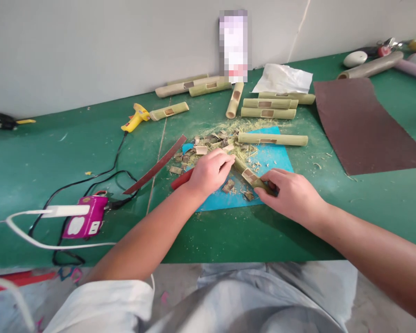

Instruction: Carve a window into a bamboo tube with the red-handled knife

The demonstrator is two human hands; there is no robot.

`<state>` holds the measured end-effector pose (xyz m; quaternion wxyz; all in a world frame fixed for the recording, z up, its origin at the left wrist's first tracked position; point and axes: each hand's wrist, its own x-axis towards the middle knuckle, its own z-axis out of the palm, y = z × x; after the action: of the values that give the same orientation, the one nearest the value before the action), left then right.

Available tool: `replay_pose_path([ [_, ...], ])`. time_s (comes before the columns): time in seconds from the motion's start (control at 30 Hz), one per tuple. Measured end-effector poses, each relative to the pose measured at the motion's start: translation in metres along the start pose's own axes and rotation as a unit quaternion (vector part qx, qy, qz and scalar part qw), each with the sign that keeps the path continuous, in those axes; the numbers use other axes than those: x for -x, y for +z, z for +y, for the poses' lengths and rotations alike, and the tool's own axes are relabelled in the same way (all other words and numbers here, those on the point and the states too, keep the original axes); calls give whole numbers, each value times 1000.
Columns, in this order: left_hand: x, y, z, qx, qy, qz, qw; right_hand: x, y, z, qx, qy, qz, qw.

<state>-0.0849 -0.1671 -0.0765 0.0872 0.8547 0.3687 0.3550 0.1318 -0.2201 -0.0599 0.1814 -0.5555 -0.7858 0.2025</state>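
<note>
A green bamboo tube [249, 176] with a rectangular opening lies at a slant over a blue sheet [275, 159]. Around its lower right end my right hand [289, 192] is closed, thumb and fingers on the tube. My left hand [213, 172] is closed at the tube's upper left end; what its fingertips grip is hidden. A red object [182, 179] shows partly beside my left wrist. Bamboo chips and shavings [211, 141] are heaped beyond my left hand. Another cut tube [273, 139] rests on the sheet's far part.
More cut tubes [268, 113] lie towards the wall. A yellow glue gun [136, 118], a brown strip [156, 165] and a magenta power socket [86, 217] with cables are at left. At right lies a large brown sheet [364, 125]. A phone [233, 46] leans on the wall.
</note>
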Motion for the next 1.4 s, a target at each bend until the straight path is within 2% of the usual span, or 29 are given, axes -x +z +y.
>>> replay_pose_path([
  [0.13,-1,-2,0,8,16,-37,999,0,1,0,2,-2,4,1000],
  [0.23,-1,-3,0,-14,2,-21,1000,1,1,0,0,-4,7,1000],
  [0.33,-1,-4,-1,-4,15,-41,999,1,2,0,1,-4,3,1000],
  [0.43,0,-4,-2,-11,4,-19,1000,1,2,0,6,-4,5,1000],
  [0.57,1,-5,-1,-4,11,-42,999,2,2,-1,10,-3,0,1000],
  [0.67,2,-5,-1,-14,1,-24,1000,3,2,-3,16,-4,-2,1000],
  [0.77,3,-4,0,-6,10,-39,999,3,2,-3,18,-1,-4,1000],
  [0.87,3,-3,1,-13,0,-19,1000,3,2,-4,17,2,-4,1000],
  [1.0,3,-4,2,-8,19,-32,999,2,2,-3,18,3,-3,1000],
  [1.1,2,-4,2,-22,11,-12,1000,2,3,-3,19,9,0,1000],
  [1.23,3,-3,4,-8,23,-40,999,3,3,-3,22,4,-3,1000],
  [1.33,4,-3,5,-16,9,-15,1000,3,2,-4,31,2,-3,1000],
  [1.4,4,-4,7,-14,14,-29,999,4,2,-5,38,1,-6,999],
])
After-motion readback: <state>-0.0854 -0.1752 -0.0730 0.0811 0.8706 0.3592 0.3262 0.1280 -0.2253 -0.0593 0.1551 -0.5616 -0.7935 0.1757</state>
